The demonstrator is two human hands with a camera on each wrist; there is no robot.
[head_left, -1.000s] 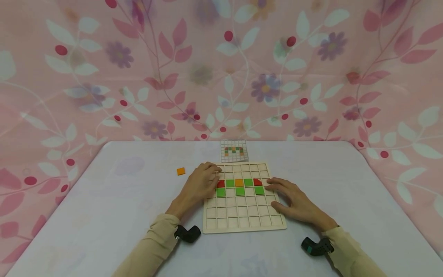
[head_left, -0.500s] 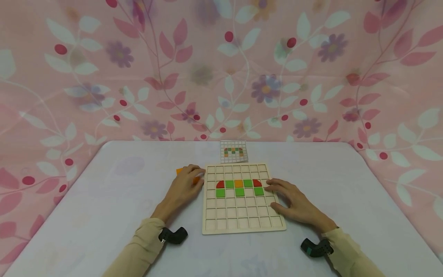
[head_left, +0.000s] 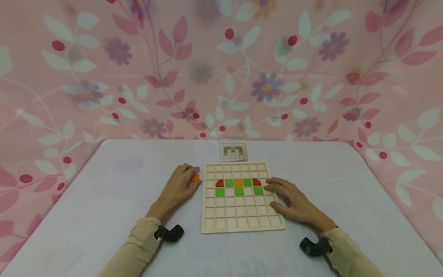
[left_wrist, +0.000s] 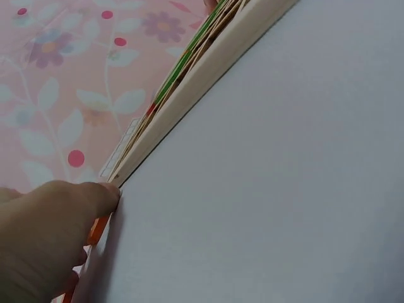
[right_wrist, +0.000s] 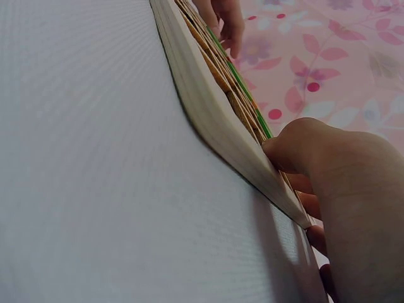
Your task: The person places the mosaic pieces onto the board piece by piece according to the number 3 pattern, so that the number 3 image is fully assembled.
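Note:
A pale wooden grid board (head_left: 242,224) lies on the table with green, red and orange tiles set in two rows. My left hand (head_left: 178,184) is just left of the board, thumb and fingers bent around an orange tile (head_left: 195,178). In the left wrist view, this orange tile (left_wrist: 98,230) shows below the thumb; no firm pinch is visible. A second orange tile (head_left: 177,168) is mostly hidden behind the fingers. My right hand (head_left: 295,200) rests at the board's right edge with relaxed fingers. The right wrist view has its thumb (right_wrist: 287,148) on the rim.
A small printed card (head_left: 233,150) with a coloured grid pattern lies beyond the board's far edge. The white-covered table (head_left: 121,173) ends at a pink floral backdrop (head_left: 221,69).
My left hand has moved left off the board's left side, uncovering the red and green tiles there. An orange tile now shows between its thumb and fingers. The right hand stays put.

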